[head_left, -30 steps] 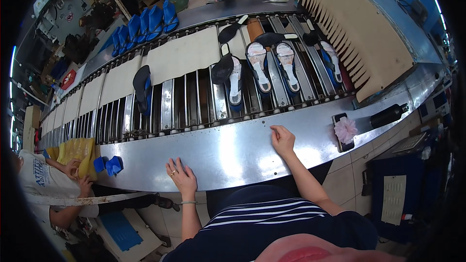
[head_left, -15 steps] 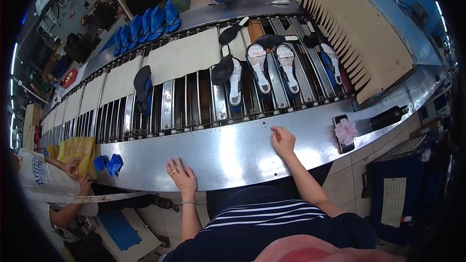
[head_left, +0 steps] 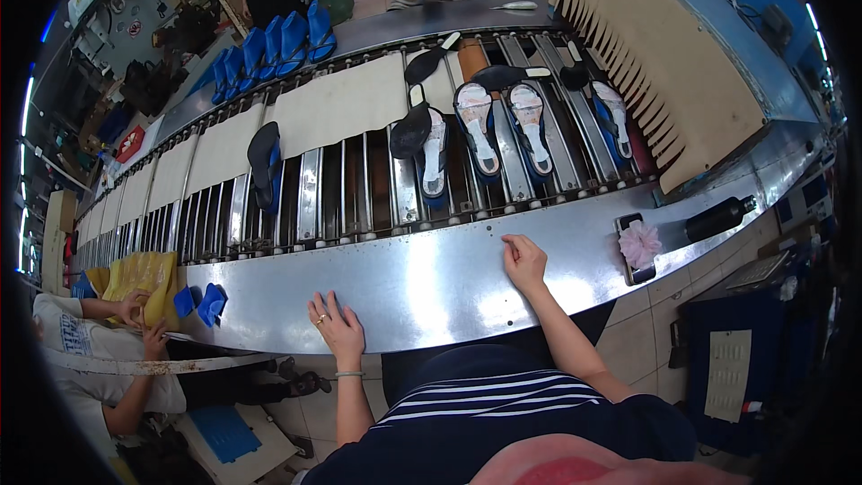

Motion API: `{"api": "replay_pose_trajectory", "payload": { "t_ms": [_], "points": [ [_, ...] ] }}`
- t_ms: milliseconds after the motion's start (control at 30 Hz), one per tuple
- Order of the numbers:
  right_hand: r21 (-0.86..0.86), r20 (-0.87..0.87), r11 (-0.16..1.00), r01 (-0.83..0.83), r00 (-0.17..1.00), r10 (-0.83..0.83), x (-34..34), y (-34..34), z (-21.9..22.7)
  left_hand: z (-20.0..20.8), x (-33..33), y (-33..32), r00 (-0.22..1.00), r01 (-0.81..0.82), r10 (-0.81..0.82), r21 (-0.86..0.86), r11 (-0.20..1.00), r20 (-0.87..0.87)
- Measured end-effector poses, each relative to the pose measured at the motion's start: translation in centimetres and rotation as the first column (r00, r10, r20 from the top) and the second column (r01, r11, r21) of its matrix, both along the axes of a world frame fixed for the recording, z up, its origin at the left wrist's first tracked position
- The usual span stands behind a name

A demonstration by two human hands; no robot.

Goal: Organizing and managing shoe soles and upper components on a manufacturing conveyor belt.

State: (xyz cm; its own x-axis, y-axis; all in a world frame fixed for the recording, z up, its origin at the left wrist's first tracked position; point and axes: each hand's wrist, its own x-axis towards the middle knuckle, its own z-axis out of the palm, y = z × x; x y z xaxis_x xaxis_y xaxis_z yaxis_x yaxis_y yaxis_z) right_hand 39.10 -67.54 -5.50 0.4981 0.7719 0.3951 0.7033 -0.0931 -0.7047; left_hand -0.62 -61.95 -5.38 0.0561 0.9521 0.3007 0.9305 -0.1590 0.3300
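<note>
My left hand [head_left: 338,327] lies on the steel ledge [head_left: 413,292] along the near side of the conveyor, fingers apart, holding nothing. Further right, my right hand [head_left: 526,264] rests on the same ledge with its fingers curled in and nothing visible in them. Beyond it on the rollers lie upturned shoes on blue lasts, among them one with a pale underside [head_left: 532,126] and another [head_left: 478,126] to its left. Loose black soles lie among them, one dark sole [head_left: 411,132] overlapping a shoe. A single dark-soled shoe [head_left: 264,166] sits apart, further left.
A fringed tan curtain [head_left: 664,63] covers the machine opening at right. A phone with a pink flower [head_left: 638,245] and a black bottle [head_left: 721,218] lie on the ledge. Blue lasts [head_left: 292,40] line the far side. Co-workers stand opposite and at left, beside a yellow bag [head_left: 144,283].
My hands and the shoes stay put. The co-worker opposite has shifted the blue piece in their hands. The person at left has leaned, and another at the back has moved right.
</note>
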Motion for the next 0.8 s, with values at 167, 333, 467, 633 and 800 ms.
{"api": "replay_pose_trajectory", "payload": {
  "t_ms": [167,333,467,633,800],
  "points": [
    [-0.001,0.005,1.0,0.0,1.0,0.0,0.1,-0.08,0.12,0.13,0.21,-0.13,1.0,0.006,-0.006,0.01,1.0,0.001],
    [-0.005,0.008,1.0,0.0,1.0,0.0,0.38,-0.17,-0.04,0.02,0.36,-0.18,1.0,0.009,-0.009,0.015,1.0,-0.011],
    [-0.01,0.004,1.0,0.0,1.0,0.0,0.53,-0.21,-0.01,0.22,0.63,-0.24,1.0,0.013,-0.013,0.022,1.0,-0.003],
    [-0.009,0.006,1.0,0.0,1.0,0.0,0.77,-0.26,-0.02,0.24,0.83,-0.31,1.0,0.016,-0.016,0.021,1.0,0.004],
    [0.005,0.004,1.0,-0.001,1.0,0.001,0.94,-0.3,0.16,0.0,0.99,-0.31,1.0,0.012,-0.012,0.022,1.0,-0.007]
  ]
}}
